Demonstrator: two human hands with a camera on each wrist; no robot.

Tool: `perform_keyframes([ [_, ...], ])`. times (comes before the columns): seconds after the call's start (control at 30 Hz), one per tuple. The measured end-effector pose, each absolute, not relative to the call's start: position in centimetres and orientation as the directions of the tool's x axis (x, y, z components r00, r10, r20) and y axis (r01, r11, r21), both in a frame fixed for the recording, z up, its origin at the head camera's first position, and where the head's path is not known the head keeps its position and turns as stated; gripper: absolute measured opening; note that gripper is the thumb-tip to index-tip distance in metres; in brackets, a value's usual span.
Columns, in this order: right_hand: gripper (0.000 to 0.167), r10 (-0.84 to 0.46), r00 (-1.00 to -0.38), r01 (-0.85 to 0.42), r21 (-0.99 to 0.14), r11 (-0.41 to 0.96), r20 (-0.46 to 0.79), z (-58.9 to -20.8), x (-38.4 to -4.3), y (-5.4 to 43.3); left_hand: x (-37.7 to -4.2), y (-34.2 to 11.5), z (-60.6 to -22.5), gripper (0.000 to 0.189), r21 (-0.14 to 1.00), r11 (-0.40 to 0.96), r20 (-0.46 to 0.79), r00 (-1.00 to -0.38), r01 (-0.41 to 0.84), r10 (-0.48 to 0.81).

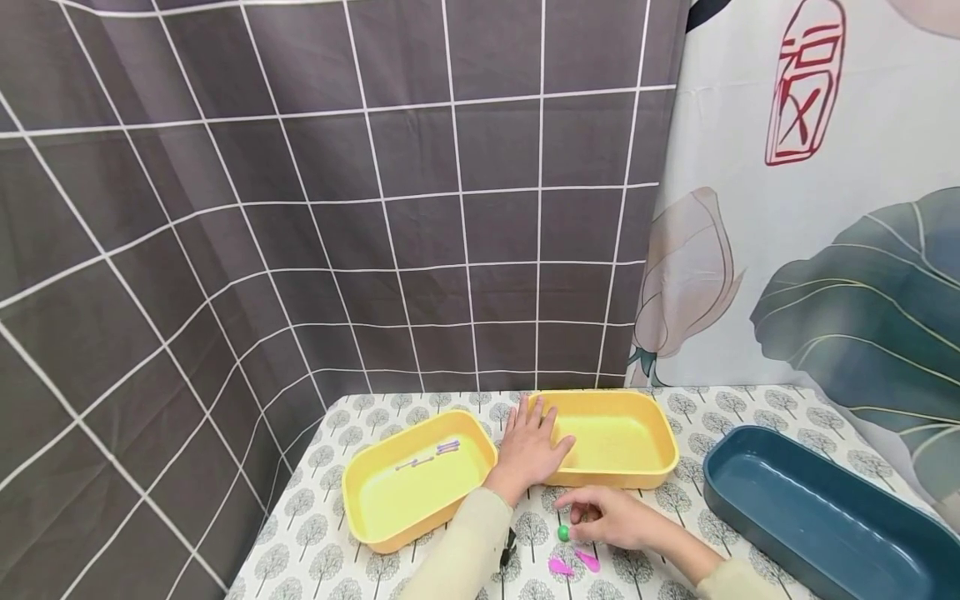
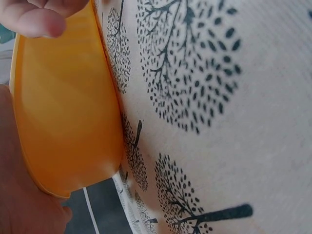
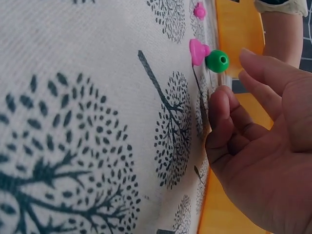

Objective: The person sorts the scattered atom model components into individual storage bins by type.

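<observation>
My left hand lies with spread fingers over the left end of a yellow tray at the back; in the left wrist view the hand is right at the rim of this tray. My right hand hovers low over the cloth, its fingers loosely bent and nothing held between them. Just left of its fingertips is a green bead with a hole, seen also beyond the fingers in the right wrist view. Two small pink pieces lie nearer me than the bead, one of them close beside the bead in the right wrist view.
A second yellow tray stands at the left, with several thin purple sticks inside. To the right is a long dark blue tray. A tree-patterned cloth covers the table, and a dark gridded curtain hangs behind it.
</observation>
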State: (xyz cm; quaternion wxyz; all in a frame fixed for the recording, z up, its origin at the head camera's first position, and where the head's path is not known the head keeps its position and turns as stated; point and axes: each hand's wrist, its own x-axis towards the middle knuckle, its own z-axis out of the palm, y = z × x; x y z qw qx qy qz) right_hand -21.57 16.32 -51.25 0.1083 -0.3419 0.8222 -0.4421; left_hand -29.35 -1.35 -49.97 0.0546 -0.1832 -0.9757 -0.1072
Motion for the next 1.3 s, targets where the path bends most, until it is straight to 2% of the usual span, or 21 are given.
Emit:
perform_keyframes([
  [0.3, 0.032, -0.671, -0.74, -0.441, -0.79, 0.426, 0.051, -51.29, -21.84, 15.98, -29.59, -1.34, -50.08, 0.069, 0.187, 0.909, 0.156, -0.925, 0.372, 0.347],
  [0.63, 0.027, -0.665, -0.746, -0.485, -0.717, 0.501, 0.041, -51.53, -21.87, 15.63, -29.66, -1.39, -50.32, 0.069, 0.191, 0.906, 0.145, -0.924, 0.377, 0.354],
  [0.87, 0.021, -0.67, -0.738, -0.529, -0.684, 0.503, 0.078, -51.67, -21.67, 15.45, -29.66, -1.39, -50.32, 0.071, 0.185, 0.911, 0.133, -0.928, 0.368, 0.348],
  [1.3, 0.018, -0.64, -0.768, -0.437, -0.759, 0.481, 0.037, -51.17, -21.6, 15.8, -29.7, -1.36, -50.46, 0.068, 0.204, 0.903, 0.151, -0.924, 0.377, 0.352],
])
